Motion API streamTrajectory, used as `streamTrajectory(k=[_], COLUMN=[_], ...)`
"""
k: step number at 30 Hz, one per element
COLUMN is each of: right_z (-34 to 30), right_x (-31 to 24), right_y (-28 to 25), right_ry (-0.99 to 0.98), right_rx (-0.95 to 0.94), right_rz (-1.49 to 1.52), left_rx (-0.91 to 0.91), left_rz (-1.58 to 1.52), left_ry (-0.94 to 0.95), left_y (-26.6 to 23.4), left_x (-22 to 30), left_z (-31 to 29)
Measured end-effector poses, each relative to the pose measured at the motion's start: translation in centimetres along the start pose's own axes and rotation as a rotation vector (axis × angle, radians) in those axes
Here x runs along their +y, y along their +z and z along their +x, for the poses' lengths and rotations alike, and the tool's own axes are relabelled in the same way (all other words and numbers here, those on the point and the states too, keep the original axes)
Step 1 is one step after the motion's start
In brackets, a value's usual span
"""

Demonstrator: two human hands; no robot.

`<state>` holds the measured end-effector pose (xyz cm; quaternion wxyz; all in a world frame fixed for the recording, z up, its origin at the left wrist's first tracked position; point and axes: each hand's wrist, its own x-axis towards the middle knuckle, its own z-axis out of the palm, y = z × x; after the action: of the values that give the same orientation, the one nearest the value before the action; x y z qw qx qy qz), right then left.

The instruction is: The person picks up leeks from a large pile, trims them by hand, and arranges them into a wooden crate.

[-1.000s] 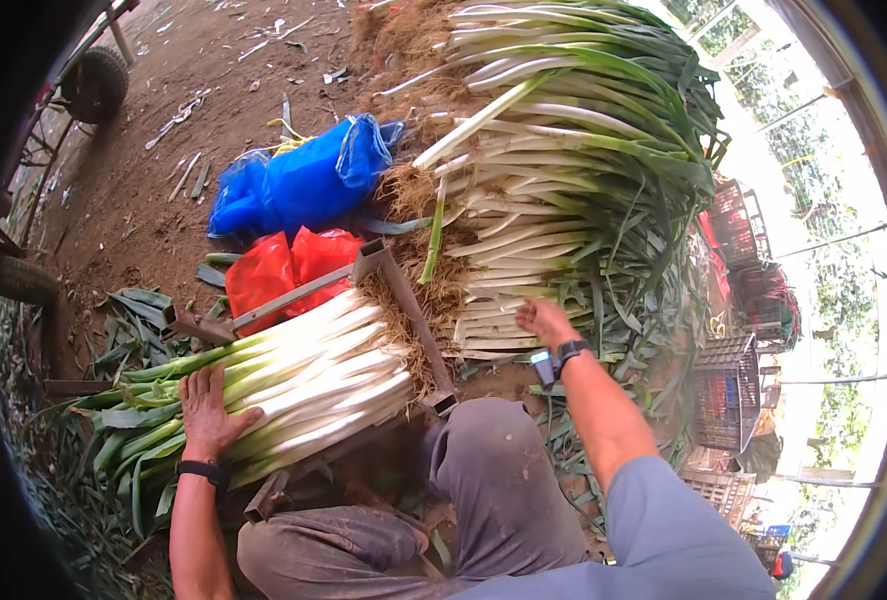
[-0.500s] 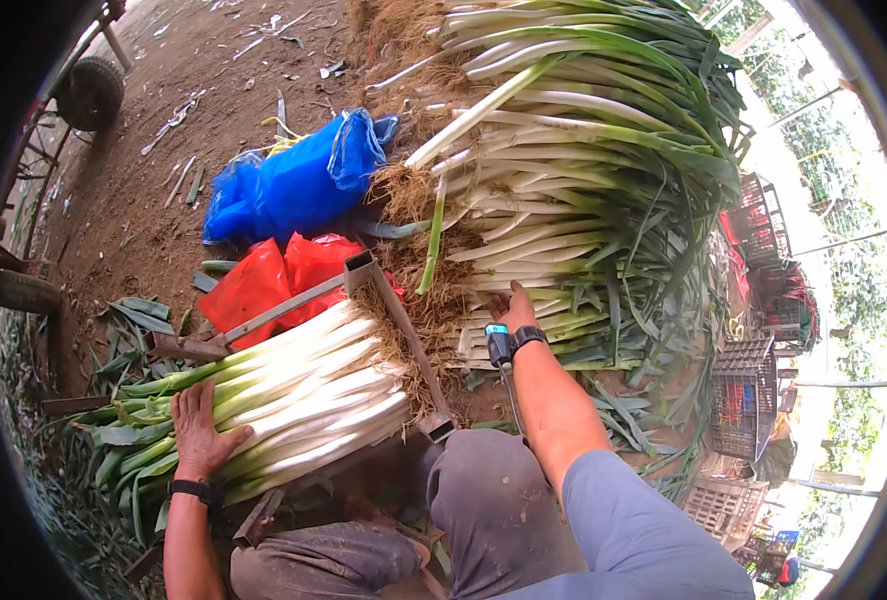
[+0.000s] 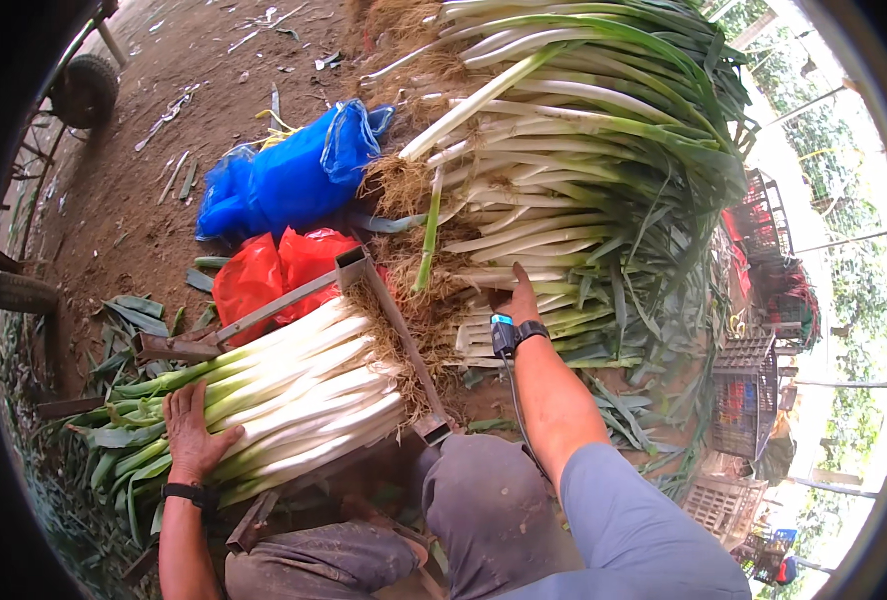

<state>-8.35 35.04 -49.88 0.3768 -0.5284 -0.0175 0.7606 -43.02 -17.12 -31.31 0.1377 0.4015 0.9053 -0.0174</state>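
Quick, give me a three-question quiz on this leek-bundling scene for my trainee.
1. True or false: the left hand rests flat on the leeks in the metal frame.
2. Where does the right hand reach? A) blue bag B) big leek pile C) red bag
3. Fill in: the red bag lies directly beside the ____ bag.

Key: 1 true; 2 B, the big leek pile; 3 blue, the blue bag.

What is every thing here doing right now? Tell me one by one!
left hand: flat, palm down on the bundled leeks
right hand: reaching into the big leek pile, touching stalks
bundled leeks: lying side by side in the metal frame, roots at its end plate
metal frame: on the ground, filled
big leek pile: stacked loose
blue bag: crumpled on the dirt
red bag: crumpled behind the frame
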Motion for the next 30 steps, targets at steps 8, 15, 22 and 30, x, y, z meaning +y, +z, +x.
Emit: streamTrajectory(k=[8,15,22,30], right_z=[-10.3,-11.2,-14.9,-20.6], right_x=[0.6,-1.3,-1.7,-7.7], right_y=[-9.2,-13.5,-11.0,-2.8], right_ry=[-0.037,-0.174,-0.316,-0.636], right_rx=[-0.263,-0.033,0.023,-0.446], right_rz=[-0.110,-0.314,-0.277,-0.255], left_rx=[-0.014,0.020,-0.008,-0.016], left_rz=[0.026,-0.008,0.015,-0.054], left_ry=[-0.060,-0.009,-0.038,-0.011], left_y=[-1.6,0.0,-0.5,-0.5], left_x=[-0.9,0.2,0.1,-3.1], left_z=[-1.5,-0.1,-0.4,-2.2])
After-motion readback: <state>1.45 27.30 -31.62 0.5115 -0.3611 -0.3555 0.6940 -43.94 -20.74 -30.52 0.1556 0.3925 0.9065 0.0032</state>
